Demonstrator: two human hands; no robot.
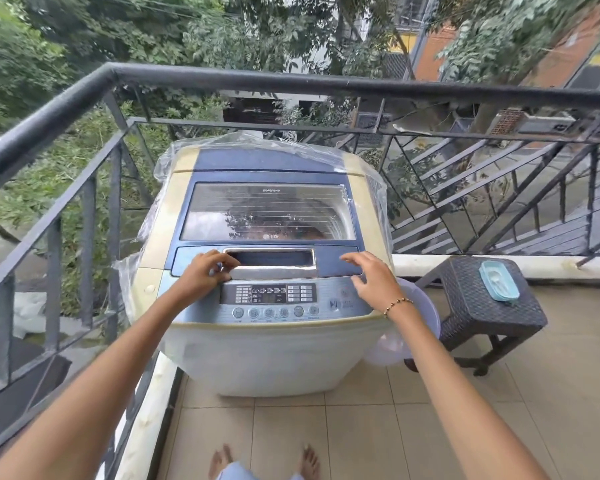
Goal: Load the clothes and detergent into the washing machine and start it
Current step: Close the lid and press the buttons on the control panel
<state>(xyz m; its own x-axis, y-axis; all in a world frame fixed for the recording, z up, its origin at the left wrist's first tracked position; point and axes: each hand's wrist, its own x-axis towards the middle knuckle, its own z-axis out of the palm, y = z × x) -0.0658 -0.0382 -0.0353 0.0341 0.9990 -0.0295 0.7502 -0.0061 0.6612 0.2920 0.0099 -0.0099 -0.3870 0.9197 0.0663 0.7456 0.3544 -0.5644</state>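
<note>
**Two hands at the closed lid of a top-loading washing machine on a balcony**

A view from the person's head, looking down along two bare forearms. A top-loading washing machine with a white body, yellowed cream sides and a blue top [264,358] stands on beige floor tiles [361,431] in the corner of a balcony, close against a black metal railing [291,83]. Its blue lid with a clear window [267,213] lies flat and closed. A clear plastic sheet [373,174] is draped round the back and sides of the machine.

The left hand [201,271] rests on the left end of the silver lid handle [274,271], fingers curled together onto it. The right hand [371,278] sits over the right front corner of the lid, fingers spread apart and relaxed, holding nothing; whether it touches the lid cannot be told. A beaded bracelet [399,304] circles the right wrist. Just below both hands runs the grey control panel with a display and round buttons [267,296].

To the machine's right, touching its side, is a translucent pale plastic tub [421,323]. Beside that stands a dark woven stool [482,313] with a pale blue lidded plastic box [498,280] on top. Bare feet [309,462] show at the bottom edge.
</note>
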